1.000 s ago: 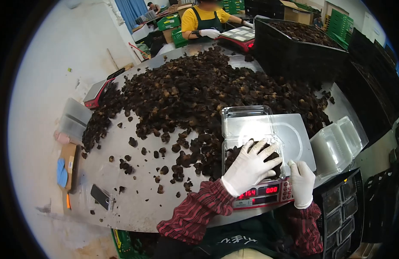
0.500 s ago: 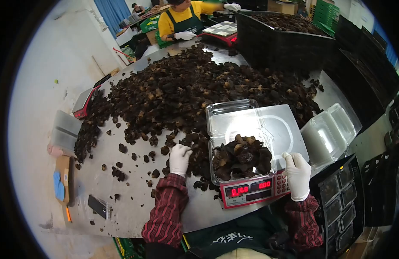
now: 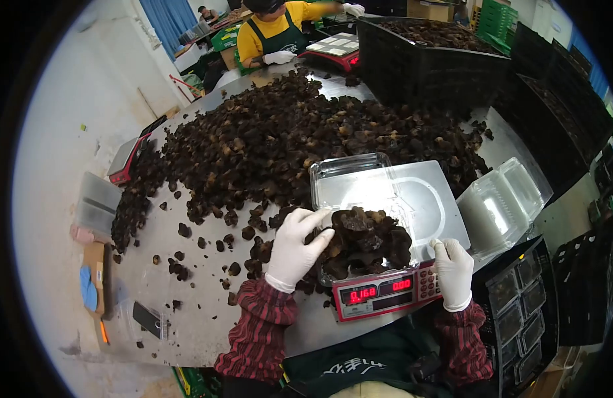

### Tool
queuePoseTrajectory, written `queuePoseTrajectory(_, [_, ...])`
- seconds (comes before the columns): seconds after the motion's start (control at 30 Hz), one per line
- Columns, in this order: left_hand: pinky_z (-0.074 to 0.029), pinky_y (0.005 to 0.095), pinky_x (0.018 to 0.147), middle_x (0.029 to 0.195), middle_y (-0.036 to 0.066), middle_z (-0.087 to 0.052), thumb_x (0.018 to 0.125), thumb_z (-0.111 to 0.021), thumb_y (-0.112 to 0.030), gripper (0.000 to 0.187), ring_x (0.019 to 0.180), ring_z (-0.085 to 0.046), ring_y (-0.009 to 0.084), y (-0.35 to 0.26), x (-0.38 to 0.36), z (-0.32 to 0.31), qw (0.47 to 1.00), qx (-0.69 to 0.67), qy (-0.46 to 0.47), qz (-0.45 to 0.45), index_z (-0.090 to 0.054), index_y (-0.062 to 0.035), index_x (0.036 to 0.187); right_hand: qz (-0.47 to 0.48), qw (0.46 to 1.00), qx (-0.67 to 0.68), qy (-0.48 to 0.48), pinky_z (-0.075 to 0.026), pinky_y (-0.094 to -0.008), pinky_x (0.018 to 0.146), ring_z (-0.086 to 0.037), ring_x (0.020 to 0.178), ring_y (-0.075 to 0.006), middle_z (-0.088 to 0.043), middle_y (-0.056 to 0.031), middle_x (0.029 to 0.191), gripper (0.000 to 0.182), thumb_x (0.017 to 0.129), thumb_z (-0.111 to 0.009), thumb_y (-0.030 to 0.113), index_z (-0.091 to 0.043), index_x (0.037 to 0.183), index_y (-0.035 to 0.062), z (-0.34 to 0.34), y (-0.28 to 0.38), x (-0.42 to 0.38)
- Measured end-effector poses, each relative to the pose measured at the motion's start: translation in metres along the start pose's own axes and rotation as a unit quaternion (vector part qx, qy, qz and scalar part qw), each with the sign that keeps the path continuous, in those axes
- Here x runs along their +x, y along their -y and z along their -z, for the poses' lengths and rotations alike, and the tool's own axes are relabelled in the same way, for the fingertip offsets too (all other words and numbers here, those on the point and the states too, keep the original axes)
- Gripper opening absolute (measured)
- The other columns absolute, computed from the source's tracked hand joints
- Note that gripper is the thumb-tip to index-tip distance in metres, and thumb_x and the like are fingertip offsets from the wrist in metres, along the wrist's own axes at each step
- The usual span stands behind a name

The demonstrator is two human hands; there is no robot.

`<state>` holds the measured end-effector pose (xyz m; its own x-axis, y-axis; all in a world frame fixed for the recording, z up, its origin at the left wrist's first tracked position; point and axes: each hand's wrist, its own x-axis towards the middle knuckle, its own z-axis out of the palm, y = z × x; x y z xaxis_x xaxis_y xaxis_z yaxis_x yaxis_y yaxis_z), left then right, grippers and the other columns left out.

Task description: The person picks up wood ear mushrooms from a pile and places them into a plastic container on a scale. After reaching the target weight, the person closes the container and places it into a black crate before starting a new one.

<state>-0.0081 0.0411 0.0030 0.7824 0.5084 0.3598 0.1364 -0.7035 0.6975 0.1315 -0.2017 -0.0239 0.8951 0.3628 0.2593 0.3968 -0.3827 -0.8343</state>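
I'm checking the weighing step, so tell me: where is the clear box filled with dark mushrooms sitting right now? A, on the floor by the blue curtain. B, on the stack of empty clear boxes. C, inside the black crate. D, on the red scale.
D: the clear box heaped with dark mushrooms sits on the red scale, just above its lit display, with the left hand at its edge and the right hand by the keypad.

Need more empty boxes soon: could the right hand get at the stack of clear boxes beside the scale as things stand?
Probably yes. The right hand rests at the scale's front corner, and the stack of clear boxes sits just beyond it with nothing lying between.
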Motion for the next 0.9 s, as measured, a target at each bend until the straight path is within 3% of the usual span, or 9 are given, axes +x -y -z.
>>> queuePoseTrajectory(0.2, [-0.044, 0.0249, 0.060, 0.078, 0.005, -0.058, 0.085, -0.066, -0.014, 0.029, 0.065, -0.052, 0.0115, 0.041, 0.018, -0.001, 0.993, -0.051, -0.074, 0.071, -0.066, -0.0068, 0.113, -0.060, 0.997, 0.052, -0.007, -0.044, -0.0255, 0.050, -0.053, 0.053, -0.0085, -0.062, -0.0072, 0.065, 0.017, 0.090, -0.063, 0.011, -0.064, 0.080, -0.0027, 0.005, -0.003, -0.001])
queuePoseTrajectory(0.33, [-0.044, 0.0247, 0.061, 0.079, 0.004, -0.061, 0.085, -0.065, -0.011, 0.041, 0.064, -0.052, 0.0101, 0.055, 0.048, -0.019, 0.991, -0.065, -0.023, 0.117, -0.059, -0.0072, 0.126, -0.035, 0.998, 0.052, 0.014, -0.044, -0.0245, 0.050, -0.054, 0.054, -0.0084, -0.062, -0.0076, 0.066, 0.019, 0.090, -0.063, 0.013, -0.063, 0.081, -0.0034, 0.001, -0.002, -0.002])
queuePoseTrajectory(0.4, [-0.045, 0.0242, 0.062, 0.080, 0.002, -0.063, 0.084, -0.065, -0.007, 0.060, 0.065, -0.052, 0.0078, 0.054, 0.059, -0.024, 0.946, -0.257, 0.041, 0.191, -0.043, -0.0078, 0.140, -0.040, 0.998, 0.037, 0.021, -0.044, -0.0242, 0.050, -0.054, 0.054, -0.0082, -0.062, -0.0077, 0.066, 0.020, 0.090, -0.062, 0.014, -0.064, 0.082, -0.0038, 0.002, 0.009, -0.003])
queuePoseTrajectory(0.53, [-0.045, 0.0243, 0.078, 0.108, 0.006, -0.061, 0.096, -0.053, -0.018, 0.059, 0.089, -0.058, 0.0117, 0.051, 0.052, -0.025, 0.869, -0.481, -0.069, 0.096, -0.027, -0.0119, 0.148, -0.067, 0.992, 0.103, 0.028, -0.045, -0.0247, 0.052, -0.055, 0.055, -0.0090, -0.062, -0.0056, 0.063, 0.026, 0.093, -0.060, 0.021, -0.064, 0.088, -0.0044, 0.011, 0.011, -0.005])
queuePoseTrajectory(0.63, [-0.045, 0.0367, 0.091, 0.121, 0.014, -0.059, 0.100, -0.031, -0.050, 0.059, 0.106, -0.055, 0.0213, 0.049, 0.008, 0.006, 0.968, -0.233, -0.024, -0.091, -0.064, -0.0023, 0.110, -0.093, 0.972, 0.201, 0.080, -0.045, -0.0236, 0.053, -0.055, 0.054, -0.0090, -0.060, -0.0041, 0.060, 0.036, 0.096, -0.055, 0.030, -0.064, 0.092, -0.0045, 0.020, -0.005, -0.005])
queuePoseTrajectory(0.7, [-0.043, 0.0363, 0.095, 0.120, 0.012, -0.057, 0.087, -0.065, -0.032, 0.035, 0.107, -0.055, 0.0263, 0.027, -0.023, 0.022, 0.986, -0.029, -0.029, -0.161, -0.068, -0.0047, 0.108, -0.136, 0.935, 0.293, 0.145, -0.043, -0.0216, 0.054, -0.054, 0.052, -0.0083, -0.056, -0.0029, 0.057, 0.047, 0.097, -0.049, 0.040, -0.064, 0.091, -0.0043, 0.018, -0.005, -0.006])
queuePoseTrajectory(0.73, [-0.045, 0.0347, 0.092, 0.117, 0.009, -0.056, 0.080, -0.071, -0.013, 0.035, 0.108, -0.054, 0.0224, 0.010, -0.039, 0.026, 0.995, -0.001, 0.001, -0.100, -0.065, -0.0048, 0.113, -0.135, 0.935, 0.294, 0.144, -0.043, -0.0216, 0.054, -0.054, 0.052, -0.0083, -0.056, -0.0029, 0.057, 0.047, 0.097, -0.049, 0.040, -0.064, 0.091, -0.0043, 0.014, 0.001, -0.004])
queuePoseTrajectory(0.8, [-0.049, 0.0320, 0.083, 0.105, 0.008, -0.058, 0.082, -0.068, -0.006, 0.045, 0.099, -0.057, 0.0179, 0.005, -0.063, 0.012, 0.986, -0.146, 0.045, 0.071, -0.057, -0.0050, 0.125, -0.209, 0.933, 0.161, 0.246, -0.043, -0.0214, 0.052, -0.054, 0.051, -0.0076, -0.055, -0.0015, 0.056, 0.043, 0.097, -0.052, 0.037, -0.063, 0.088, -0.0034, 0.009, 0.017, -0.001])
queuePoseTrajectory(0.9, [-0.052, 0.0257, 0.072, 0.089, 0.005, -0.056, 0.087, -0.059, 0.003, 0.060, 0.077, -0.060, 0.0137, 0.002, -0.083, -0.007, 0.857, -0.454, 0.026, 0.242, -0.035, -0.0020, 0.141, -0.261, 0.896, 0.230, 0.277, -0.043, -0.0198, 0.047, -0.055, 0.049, -0.0075, -0.058, -0.0024, 0.059, 0.034, 0.096, -0.055, 0.031, -0.060, 0.084, -0.0004, 0.000, 0.007, 0.001])
